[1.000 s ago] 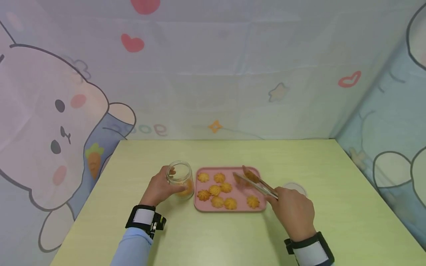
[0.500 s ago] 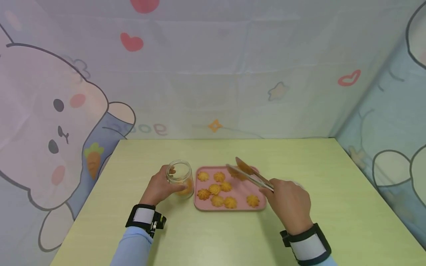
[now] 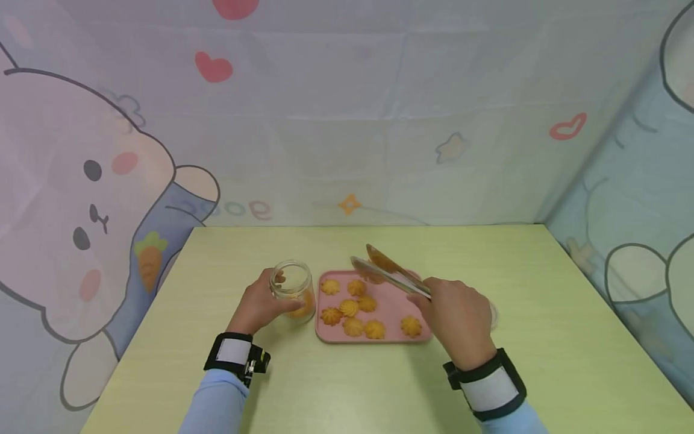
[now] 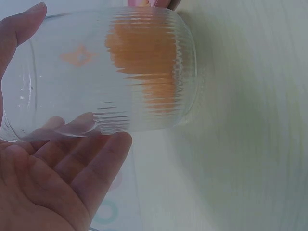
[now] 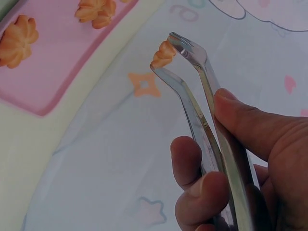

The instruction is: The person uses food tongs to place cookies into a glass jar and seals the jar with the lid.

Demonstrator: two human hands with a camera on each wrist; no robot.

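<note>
My left hand (image 3: 264, 307) holds a clear glass jar (image 3: 295, 284) upright on the table, thumb in front and fingers behind. Orange-brown cookies (image 4: 144, 43) show blurred through its ribbed lower wall. With my right hand (image 3: 461, 319) I grip metal tongs (image 3: 391, 278), thumb on one arm and fingers round the other. Between their tips is one piped cookie (image 5: 163, 54), seen clearly in the right wrist view. The tongs' tips hang above the far edge of a pink tray (image 3: 390, 307), pointing to the left. Several golden flower-shaped cookies (image 3: 349, 308) lie on that tray.
The tray stands just right of the jar on a pale yellow table (image 3: 347, 386). A round, pale, disc-like thing (image 3: 494, 314) lies mostly hidden behind my right hand. A printed cloth backdrop (image 3: 336, 120) rises at the table's back edge.
My right hand has moved left and away from me, carrying the tongs with the cookie from the tray's right part toward its far middle. The left hand and jar stay put.
</note>
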